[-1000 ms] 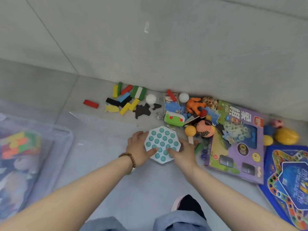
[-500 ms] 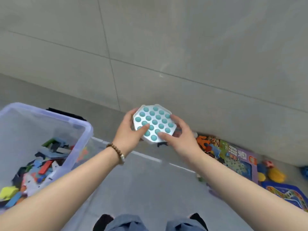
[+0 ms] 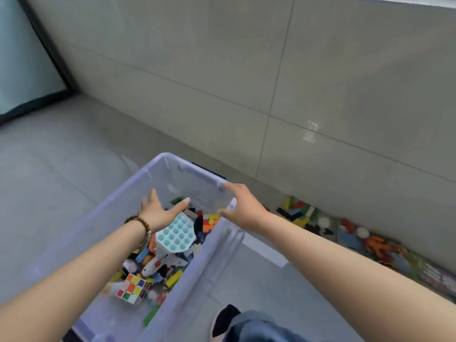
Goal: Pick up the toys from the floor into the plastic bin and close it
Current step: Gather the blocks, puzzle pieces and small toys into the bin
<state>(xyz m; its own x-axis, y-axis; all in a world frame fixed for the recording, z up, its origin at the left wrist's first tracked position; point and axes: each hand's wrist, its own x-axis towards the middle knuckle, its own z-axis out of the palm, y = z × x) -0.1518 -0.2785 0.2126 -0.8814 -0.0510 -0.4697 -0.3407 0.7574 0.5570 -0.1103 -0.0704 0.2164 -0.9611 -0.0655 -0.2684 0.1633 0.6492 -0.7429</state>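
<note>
I can see print on the purple box [image 3: 436, 280] at far right, but it is too blurred to read. The pop toy [image 3: 176, 236], white with rows of teal bubbles, lies tilted on the jumble inside the clear plastic bin [image 3: 197, 172], beyond a colour cube [image 3: 130, 288]. My left hand [image 3: 158, 211] and right hand [image 3: 243, 206] hover over the bin, fingers spread, holding nothing. Loose blocks [image 3: 296, 213] lie by the wall.

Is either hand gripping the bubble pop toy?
No, the left hand and right hand are both open and the bubble pop toy lies inside the plastic bin.
</note>
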